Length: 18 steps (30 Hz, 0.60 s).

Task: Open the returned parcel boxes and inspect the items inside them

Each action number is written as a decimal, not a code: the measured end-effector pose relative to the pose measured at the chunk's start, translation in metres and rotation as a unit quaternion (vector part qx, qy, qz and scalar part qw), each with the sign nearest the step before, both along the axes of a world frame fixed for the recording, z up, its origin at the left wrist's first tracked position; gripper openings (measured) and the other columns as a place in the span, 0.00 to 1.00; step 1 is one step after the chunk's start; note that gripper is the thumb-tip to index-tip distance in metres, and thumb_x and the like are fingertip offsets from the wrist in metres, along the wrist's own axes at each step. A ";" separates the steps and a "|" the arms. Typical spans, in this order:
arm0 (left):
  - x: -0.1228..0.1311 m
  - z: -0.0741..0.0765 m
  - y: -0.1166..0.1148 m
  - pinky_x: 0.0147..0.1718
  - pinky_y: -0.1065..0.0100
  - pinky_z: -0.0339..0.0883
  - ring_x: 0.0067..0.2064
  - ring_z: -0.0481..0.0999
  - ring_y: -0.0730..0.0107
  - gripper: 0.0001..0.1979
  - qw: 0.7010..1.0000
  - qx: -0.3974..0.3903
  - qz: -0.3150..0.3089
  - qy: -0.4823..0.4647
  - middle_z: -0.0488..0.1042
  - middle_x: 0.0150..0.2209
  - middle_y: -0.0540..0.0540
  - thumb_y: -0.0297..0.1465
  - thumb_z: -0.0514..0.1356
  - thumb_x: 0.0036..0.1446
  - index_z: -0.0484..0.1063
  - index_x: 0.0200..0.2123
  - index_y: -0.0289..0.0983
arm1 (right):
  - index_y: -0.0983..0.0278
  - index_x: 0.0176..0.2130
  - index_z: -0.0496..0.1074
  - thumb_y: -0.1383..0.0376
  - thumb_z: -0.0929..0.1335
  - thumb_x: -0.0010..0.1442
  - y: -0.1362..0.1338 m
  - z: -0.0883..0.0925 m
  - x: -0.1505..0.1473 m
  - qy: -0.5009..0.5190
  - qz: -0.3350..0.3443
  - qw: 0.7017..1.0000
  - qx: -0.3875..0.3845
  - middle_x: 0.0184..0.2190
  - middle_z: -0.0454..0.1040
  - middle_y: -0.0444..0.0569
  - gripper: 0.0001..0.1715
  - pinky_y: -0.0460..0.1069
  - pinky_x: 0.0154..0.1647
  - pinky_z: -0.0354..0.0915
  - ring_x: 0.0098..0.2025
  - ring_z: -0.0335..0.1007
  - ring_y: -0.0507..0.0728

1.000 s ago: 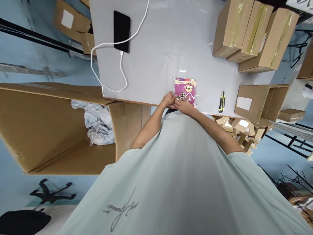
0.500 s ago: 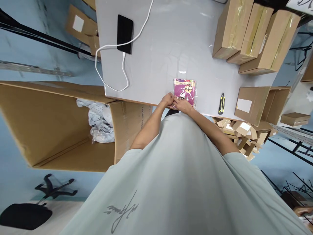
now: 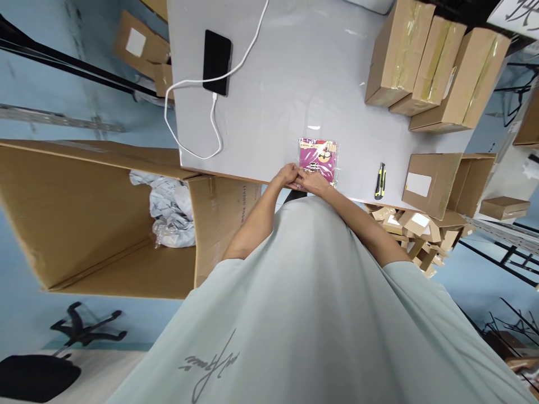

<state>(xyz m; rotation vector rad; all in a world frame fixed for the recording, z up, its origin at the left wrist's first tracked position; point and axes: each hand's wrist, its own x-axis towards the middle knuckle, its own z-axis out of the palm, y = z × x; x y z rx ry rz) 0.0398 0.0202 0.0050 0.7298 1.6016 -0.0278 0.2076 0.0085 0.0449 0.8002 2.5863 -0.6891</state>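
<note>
A flat purple packet (image 3: pixel 319 154) with a cartoon print and a shiny clear plastic wrapper lies at the table's front edge. My left hand (image 3: pixel 288 174) is closed at its near left corner, fingertips pinched on the wrapper. Right beside it, my right hand (image 3: pixel 314 183) lies over the packet's near side, its fingers bent and meeting those of the left. The fingertips partly hide each other, and the near left corner is covered.
A yellow-black box cutter (image 3: pixel 380 181) lies to the right, near an open carton (image 3: pixel 429 182). Taped boxes (image 3: pixel 398 53) stand behind. A phone (image 3: pixel 217 62) with a white cable lies at the left. A big open carton (image 3: pixel 225 210) holding crumpled plastic stands below the table's left side.
Both hands stay at the packet's near left corner, with only slight finger shifts. The whole view has moved a little as my head tilted.
</note>
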 end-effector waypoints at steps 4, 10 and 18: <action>-0.001 0.003 0.004 0.40 0.56 0.85 0.36 0.89 0.53 0.16 1.000 -0.018 0.008 -0.016 0.84 0.33 0.43 0.43 0.61 0.79 0.75 0.57 0.38 | 0.73 0.65 0.78 0.73 0.56 0.83 0.004 0.001 -0.002 0.002 0.010 1.000 -0.006 0.72 0.74 0.73 0.27 0.58 0.56 0.76 0.62 0.82 0.67; -0.001 0.006 0.003 0.39 0.57 0.83 0.33 0.88 0.54 0.15 1.000 0.006 -0.025 0.014 0.85 0.35 0.43 0.41 0.61 0.77 0.77 0.55 0.38 | 0.77 0.70 0.73 0.74 0.55 0.81 0.001 0.005 -0.005 -0.012 0.002 1.000 0.006 0.76 0.69 0.76 0.29 0.58 0.57 0.78 0.64 0.81 0.67; 0.021 0.001 0.026 0.55 0.59 0.74 0.55 0.86 0.48 0.09 0.959 0.176 -0.147 0.168 0.88 0.50 0.37 0.34 0.59 0.74 0.80 0.47 0.41 | 0.81 0.73 0.66 0.75 0.52 0.80 0.033 0.020 0.010 -0.058 -0.005 0.998 0.001 0.77 0.65 0.83 0.32 0.61 0.54 0.80 0.58 0.85 0.69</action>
